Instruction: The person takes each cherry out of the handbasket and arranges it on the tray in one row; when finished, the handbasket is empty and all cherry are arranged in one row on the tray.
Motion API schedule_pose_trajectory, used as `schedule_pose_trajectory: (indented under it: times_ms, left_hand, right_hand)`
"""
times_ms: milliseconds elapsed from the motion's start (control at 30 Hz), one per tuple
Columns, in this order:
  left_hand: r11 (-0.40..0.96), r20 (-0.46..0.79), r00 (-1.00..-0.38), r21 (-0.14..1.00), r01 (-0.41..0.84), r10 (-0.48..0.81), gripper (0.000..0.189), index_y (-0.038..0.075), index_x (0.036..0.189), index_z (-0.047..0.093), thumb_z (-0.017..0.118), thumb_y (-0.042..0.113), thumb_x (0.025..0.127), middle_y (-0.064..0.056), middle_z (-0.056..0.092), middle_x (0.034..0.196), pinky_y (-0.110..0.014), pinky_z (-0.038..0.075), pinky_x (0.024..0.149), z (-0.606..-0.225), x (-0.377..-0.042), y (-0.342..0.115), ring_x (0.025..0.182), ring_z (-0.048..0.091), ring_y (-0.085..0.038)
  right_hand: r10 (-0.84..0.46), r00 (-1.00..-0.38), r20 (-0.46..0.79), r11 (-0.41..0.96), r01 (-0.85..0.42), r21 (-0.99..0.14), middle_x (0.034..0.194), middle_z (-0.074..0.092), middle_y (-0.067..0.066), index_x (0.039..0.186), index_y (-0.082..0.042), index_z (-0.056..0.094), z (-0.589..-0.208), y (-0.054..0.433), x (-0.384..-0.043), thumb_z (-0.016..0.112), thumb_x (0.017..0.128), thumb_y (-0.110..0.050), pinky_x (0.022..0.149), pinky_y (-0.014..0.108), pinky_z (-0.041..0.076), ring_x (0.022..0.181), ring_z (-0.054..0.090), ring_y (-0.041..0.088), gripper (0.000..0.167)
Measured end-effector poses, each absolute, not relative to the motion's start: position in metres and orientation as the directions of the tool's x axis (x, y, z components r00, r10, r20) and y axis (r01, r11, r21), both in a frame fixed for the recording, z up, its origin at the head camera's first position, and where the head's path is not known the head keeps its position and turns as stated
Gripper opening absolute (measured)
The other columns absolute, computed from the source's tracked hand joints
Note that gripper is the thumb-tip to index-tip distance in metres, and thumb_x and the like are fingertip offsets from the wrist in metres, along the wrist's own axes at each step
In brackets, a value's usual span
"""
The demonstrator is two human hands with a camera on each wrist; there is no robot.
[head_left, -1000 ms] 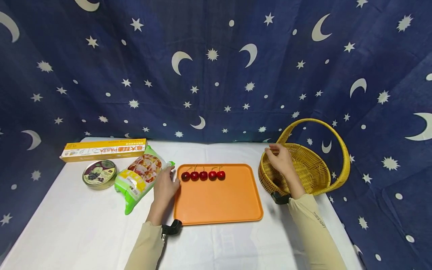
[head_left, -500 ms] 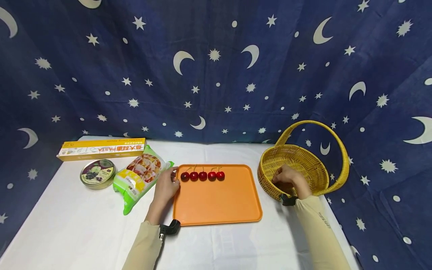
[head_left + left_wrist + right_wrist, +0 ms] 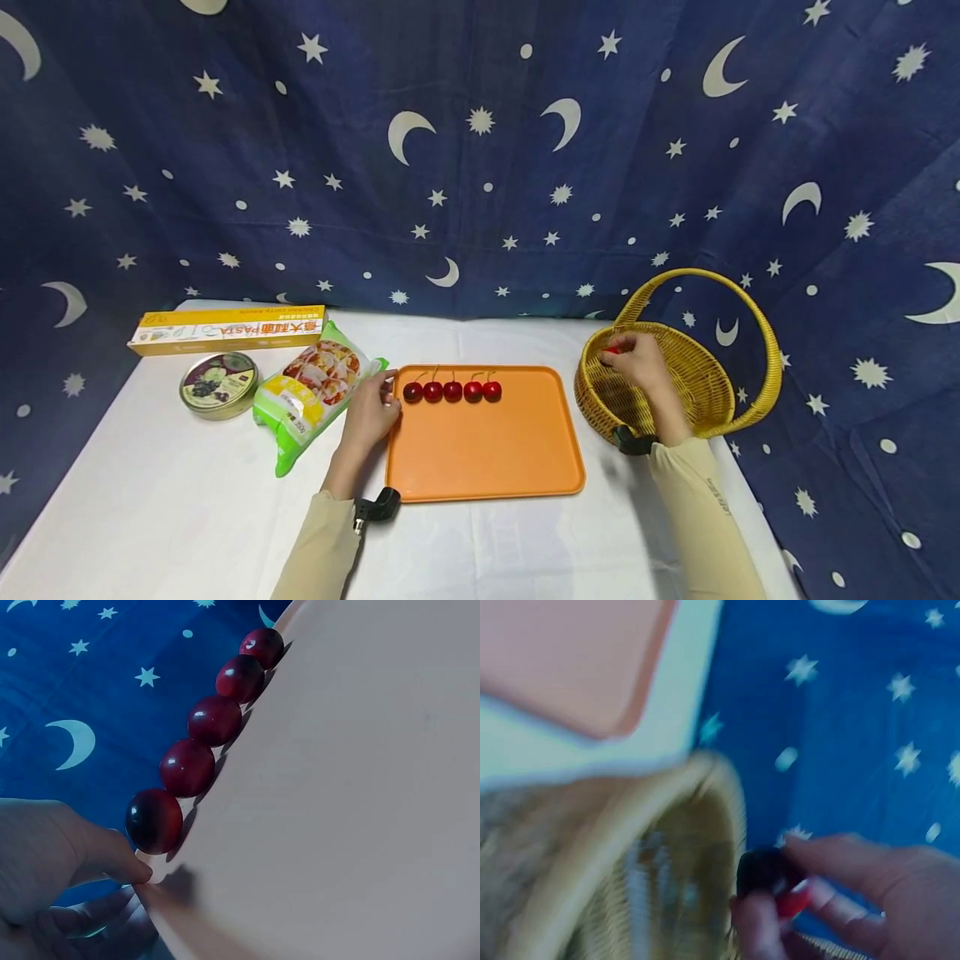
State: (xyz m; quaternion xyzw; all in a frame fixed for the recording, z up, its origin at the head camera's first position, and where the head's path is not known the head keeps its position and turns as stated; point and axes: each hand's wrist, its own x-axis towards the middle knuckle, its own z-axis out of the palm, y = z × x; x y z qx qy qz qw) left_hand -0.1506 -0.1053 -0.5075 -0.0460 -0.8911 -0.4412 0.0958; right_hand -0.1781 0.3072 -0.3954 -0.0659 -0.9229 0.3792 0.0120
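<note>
My left hand (image 3: 369,410) holds the left rim of an orange tray (image 3: 487,450). In the left wrist view the thumb (image 3: 124,859) lies on the rim and other fingers are under it. A row of several dark red cherries (image 3: 452,391) runs along the tray's far edge, stems pointing away. Over the left side of a yellow wicker basket (image 3: 697,371), my right hand (image 3: 641,364) pinches a red cherry (image 3: 613,350). The right wrist view, somewhat blurred, has this cherry (image 3: 769,874) dark on one side and bright red on the other, between thumb and fingers.
Left of the tray lies a green food bag (image 3: 303,404), close to my left hand. Beyond it are a round tin (image 3: 219,385) and a long yellow pasta box (image 3: 228,330). The basket's tall handle (image 3: 767,350) arches on the right. A starry blue curtain (image 3: 480,208) hangs behind.
My right hand went down into the basket, then rose toward its left rim with a cherry. The left hand stays on the tray's rim, and the cherry row is unchanged.
</note>
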Motion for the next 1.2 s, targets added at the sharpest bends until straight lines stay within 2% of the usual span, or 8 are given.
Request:
schedule_pose_trajectory:
  times_ms: [100,233,333,400,500,633,767,1200]
  left_hand:
    - [0.606,0.199,-0.980,0.780,0.155,-0.006,0.049,-0.008,0.123,0.062,0.063,-0.008,0.073,-0.018,0.063,0.092,-0.041,0.044,0.073,-0.508,-0.151,-0.106,0.081,0.057,-0.029]
    - [0.607,0.199,-0.980,0.779,0.158,0.000,0.049,-0.008,0.122,0.062,0.062,-0.008,0.074,-0.018,0.063,0.092,-0.041,0.043,0.073,-0.509,-0.151,-0.107,0.081,0.057,-0.029]
    - [0.607,0.199,-0.980,0.778,0.161,0.006,0.048,-0.009,0.122,0.062,0.062,-0.008,0.074,-0.018,0.063,0.091,-0.040,0.044,0.073,-0.510,-0.151,-0.108,0.081,0.057,-0.029]
    - [0.605,0.196,-0.981,0.780,0.160,0.007,0.048,-0.009,0.122,0.062,0.062,-0.008,0.074,-0.018,0.063,0.091,-0.040,0.044,0.073,-0.511,-0.150,-0.108,0.080,0.058,-0.029]
    - [0.603,0.192,-0.981,0.782,0.157,0.006,0.048,-0.009,0.122,0.062,0.063,-0.007,0.074,-0.017,0.063,0.091,-0.040,0.044,0.073,-0.511,-0.150,-0.108,0.080,0.058,-0.028]
    - [0.604,0.189,-0.982,0.782,0.153,0.004,0.048,-0.009,0.122,0.062,0.063,-0.007,0.074,-0.017,0.063,0.092,-0.040,0.044,0.074,-0.511,-0.150,-0.108,0.080,0.058,-0.028]
    - [0.610,0.204,-0.979,0.776,0.161,-0.001,0.048,-0.009,0.122,0.062,0.063,-0.008,0.074,-0.018,0.063,0.091,-0.041,0.044,0.074,-0.511,-0.151,-0.109,0.079,0.058,-0.029]
    - [0.611,0.220,-0.976,0.773,0.168,-0.009,0.048,-0.009,0.121,0.063,0.065,-0.006,0.073,-0.018,0.064,0.090,-0.044,0.045,0.076,-0.510,-0.151,-0.110,0.082,0.059,-0.031]
  right_hand:
    - [0.023,-0.999,0.040,0.553,-0.021,-0.833,0.091,0.069,0.022,0.103,0.015,0.065,-0.396,0.280,-0.182,0.074,0.082,0.000,0.061,0.025,0.054,0.067,0.063,0.010,0.028]
    - [-0.109,-0.994,0.011,0.421,-0.056,-0.905,0.097,0.068,0.027,0.108,0.018,0.063,-0.415,0.244,-0.187,0.073,0.080,0.005,0.063,0.027,0.055,0.073,0.068,0.020,0.033]
    - [-0.168,-0.986,-0.023,0.431,-0.052,-0.901,0.100,0.067,0.029,0.108,0.017,0.063,-0.435,0.225,-0.188,0.072,0.079,0.007,0.064,0.028,0.054,0.077,0.067,0.029,0.033]
    - [-0.189,-0.981,-0.038,0.450,-0.052,-0.891,0.100,0.066,0.031,0.107,0.017,0.064,-0.447,0.218,-0.189,0.071,0.079,0.009,0.065,0.028,0.052,0.078,0.065,0.030,0.030]
    - [-0.193,-0.978,-0.079,0.474,-0.022,-0.880,0.098,0.066,0.030,0.106,0.015,0.064,-0.461,0.210,-0.189,0.070,0.078,0.010,0.064,0.028,0.052,0.078,0.063,0.026,0.029]
    - [-0.171,-0.974,-0.147,0.488,0.046,-0.872,0.094,0.066,0.023,0.108,0.012,0.065,-0.470,0.205,-0.188,0.071,0.078,0.009,0.064,0.034,0.056,0.074,0.062,0.019,0.031]
    - [-0.179,-0.971,-0.160,0.489,0.054,-0.871,0.092,0.065,0.020,0.108,0.011,0.065,-0.472,0.202,-0.188,0.074,0.078,0.006,0.063,0.039,0.056,0.071,0.061,0.017,0.032]
    - [-0.167,-0.969,-0.181,0.522,0.069,-0.850,0.090,0.067,0.014,0.105,0.007,0.068,-0.473,0.201,-0.189,0.078,0.076,0.001,0.057,0.028,0.049,0.074,0.059,0.016,0.031]
